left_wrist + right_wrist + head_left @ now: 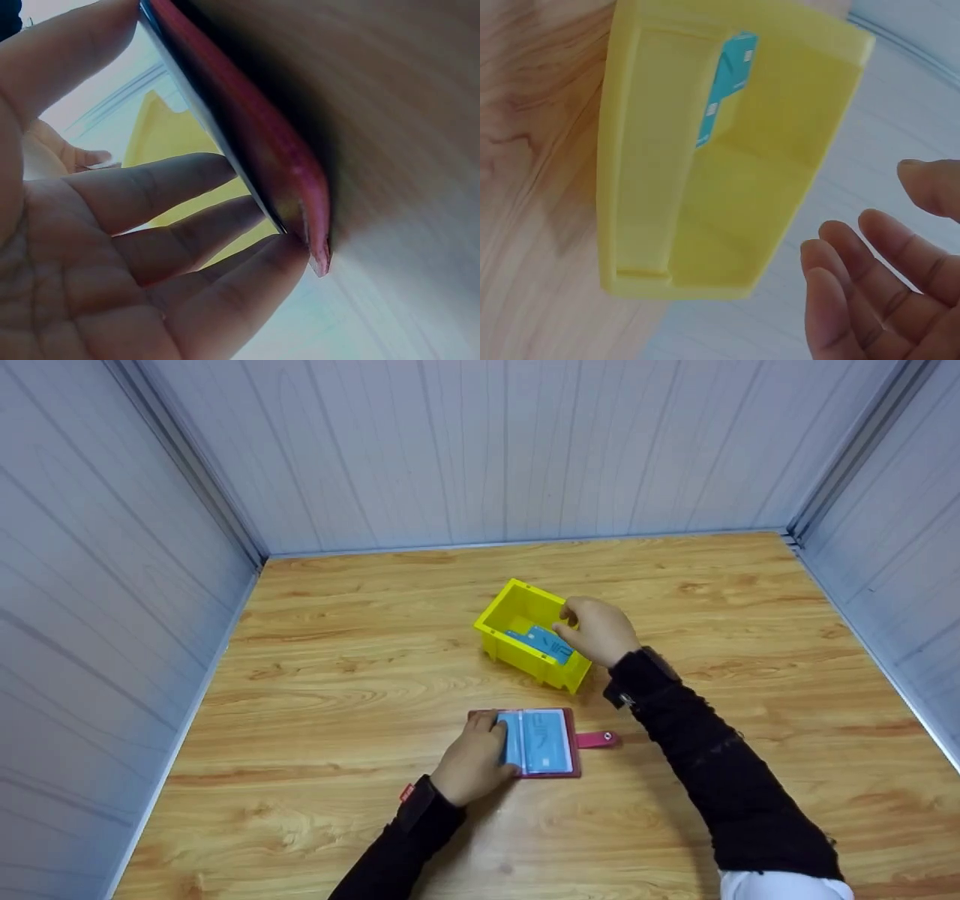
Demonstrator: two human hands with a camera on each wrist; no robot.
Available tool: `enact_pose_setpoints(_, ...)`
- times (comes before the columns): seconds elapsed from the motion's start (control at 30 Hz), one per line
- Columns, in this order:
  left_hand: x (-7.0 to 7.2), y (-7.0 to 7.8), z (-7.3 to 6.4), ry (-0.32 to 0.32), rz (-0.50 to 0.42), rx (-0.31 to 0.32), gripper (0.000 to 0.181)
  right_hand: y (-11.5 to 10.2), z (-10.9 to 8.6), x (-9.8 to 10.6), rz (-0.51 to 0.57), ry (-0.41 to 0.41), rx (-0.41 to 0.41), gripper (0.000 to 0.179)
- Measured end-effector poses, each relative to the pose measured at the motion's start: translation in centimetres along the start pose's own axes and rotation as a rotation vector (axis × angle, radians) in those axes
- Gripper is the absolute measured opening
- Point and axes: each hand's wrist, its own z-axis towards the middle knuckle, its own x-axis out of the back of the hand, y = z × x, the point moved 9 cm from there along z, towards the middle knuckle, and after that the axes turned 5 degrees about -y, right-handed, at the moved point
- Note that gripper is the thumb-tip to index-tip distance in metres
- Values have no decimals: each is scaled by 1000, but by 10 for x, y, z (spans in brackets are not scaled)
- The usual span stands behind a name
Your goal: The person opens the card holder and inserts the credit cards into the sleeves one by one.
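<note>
A small red card holder lies spread open on the table, with a blue card in the clear sleeve of its right page. My left hand rests on the left page, hiding part of it. Seen from the left wrist, the fingertips touch the edge of the page above the red cover. My right hand hovers over the right side of a yellow bin, its fingers loosely bent around nothing. Inside the bin are blue cards, also visible in the right wrist view.
The holder's pink snap strap sticks out to the right on the wooden table. Pale panel walls enclose the table at the back and both sides. The bin stands just behind the holder.
</note>
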Motion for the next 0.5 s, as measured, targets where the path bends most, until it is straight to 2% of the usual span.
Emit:
enact_pose_setpoints(0.27, 1, 2, 1, 13, 16, -18, 68, 1, 27, -27, -17, -95, -61, 40)
enact_pose_setpoints(0.5, 1, 1, 0, 21, 22, -15, 69, 1, 42, -49, -51, -166, -26, 39)
